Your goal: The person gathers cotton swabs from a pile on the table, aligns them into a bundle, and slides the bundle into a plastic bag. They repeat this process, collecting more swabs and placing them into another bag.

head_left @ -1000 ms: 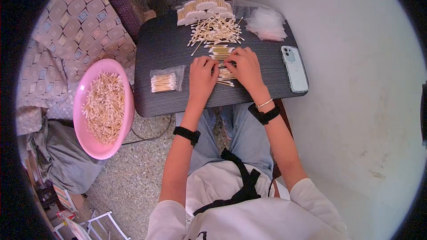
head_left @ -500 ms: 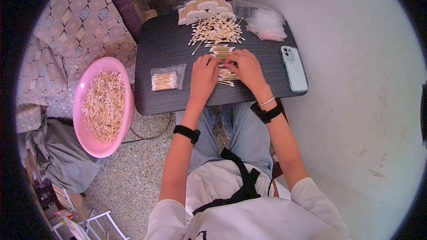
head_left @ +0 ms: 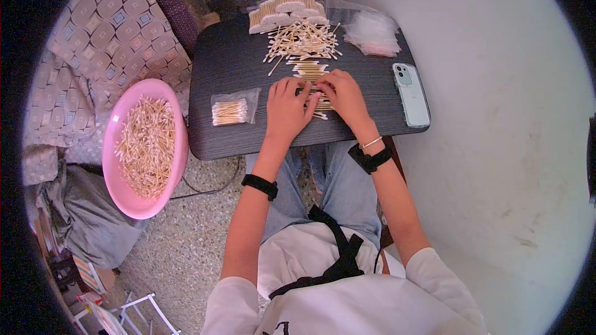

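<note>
A column of cotton swabs [head_left: 310,71] lies side by side on the dark table, running down between my hands. My left hand [head_left: 287,109] is at its left side, with thumb and fingers closing on the white tips of several swabs. From the right, my right hand [head_left: 345,100] pinches the opposite ends, its fingertips nearly meeting the left ones. My fingers partly cover the gripped swabs. Just beyond the column is a loose heap of cotton swabs [head_left: 302,41]. Left of my left hand lies a clear bag of cotton swabs [head_left: 230,111].
Packed swab bundles [head_left: 288,1] are stacked at the table's [head_left: 217,142] far edge. Empty clear bags [head_left: 372,32] lie at the back right, a phone [head_left: 411,94] at the right edge. A pink basin [head_left: 109,149] full of swabs stands left, and a wall [head_left: 496,118] rises right.
My left thumb has swung away from its fingers and lower over the swab column. My right hand has shifted only slightly, staying at the swabs' right ends.
</note>
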A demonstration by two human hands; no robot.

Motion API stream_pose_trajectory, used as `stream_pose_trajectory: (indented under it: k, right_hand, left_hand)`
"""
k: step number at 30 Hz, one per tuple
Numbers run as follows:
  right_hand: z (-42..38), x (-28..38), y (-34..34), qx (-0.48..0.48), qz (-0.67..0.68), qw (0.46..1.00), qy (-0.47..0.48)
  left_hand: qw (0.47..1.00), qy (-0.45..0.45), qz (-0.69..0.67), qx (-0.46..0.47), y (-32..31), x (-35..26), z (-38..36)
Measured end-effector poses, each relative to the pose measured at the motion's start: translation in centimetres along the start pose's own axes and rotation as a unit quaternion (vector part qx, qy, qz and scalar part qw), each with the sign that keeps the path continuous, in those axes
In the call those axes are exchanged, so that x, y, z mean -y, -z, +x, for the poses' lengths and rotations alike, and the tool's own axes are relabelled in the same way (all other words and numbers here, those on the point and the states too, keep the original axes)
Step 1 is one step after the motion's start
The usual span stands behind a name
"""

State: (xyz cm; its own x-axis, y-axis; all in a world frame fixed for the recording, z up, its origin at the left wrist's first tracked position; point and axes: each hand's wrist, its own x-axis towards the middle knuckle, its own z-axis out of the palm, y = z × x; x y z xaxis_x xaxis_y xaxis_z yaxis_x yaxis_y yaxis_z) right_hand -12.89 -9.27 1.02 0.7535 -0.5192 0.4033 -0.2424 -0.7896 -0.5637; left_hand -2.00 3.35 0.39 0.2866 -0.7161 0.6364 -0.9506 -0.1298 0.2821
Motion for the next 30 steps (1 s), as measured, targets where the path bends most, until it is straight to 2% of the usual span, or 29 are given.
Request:
stream_pose_trajectory:
  k: [6,9,12,15,18,21,24,27,30]
  right_hand:
    - [-0.2,0.4,0.1,-0.031,0.021,0.999,-0.029]
    - [-0.2,0.8,0.4,-0.068,0.043,0.996,-0.045]
    - [-0.5,1.1,1.0,-0.039,0.074,0.994,-0.072]
    - [-1.1,0.8,1.4,-0.022,0.028,0.999,-0.011]
    - [-1.6,1.0,1.6,-0.023,0.025,0.999,0.008]
    - [-2.6,1.5,1.8,-0.033,0.007,0.999,-0.016]
    - [-3.8,1.6,2.0,-0.073,-0.016,0.997,-0.020]
    - [-4.4,1.4,1.8,-0.064,-0.021,0.997,-0.044]
    - [-4.3,1.1,1.2,-0.078,-0.021,0.997,-0.015]
  left_hand:
    - [0.999,-0.016,0.045,0.020,0.4,-0.2,0.3]
    - [0.999,-0.025,0.025,-0.010,0.3,-0.1,0.3]
    - [0.997,0.061,-0.030,-0.020,0.2,0.3,0.1]
    - [0.994,0.071,-0.061,-0.053,0.2,0.6,-0.1]
    - [0.994,0.028,-0.102,-0.027,0.1,0.9,-0.1]
    - [0.992,-0.006,-0.126,-0.001,0.2,0.5,0.0]
    - [0.991,-0.016,-0.134,0.011,0.3,0.4,0.1]
    - [0.992,-0.018,-0.124,0.017,0.4,0.1,0.1]
    - [0.994,-0.034,-0.102,0.019,0.2,0.1,0.1]
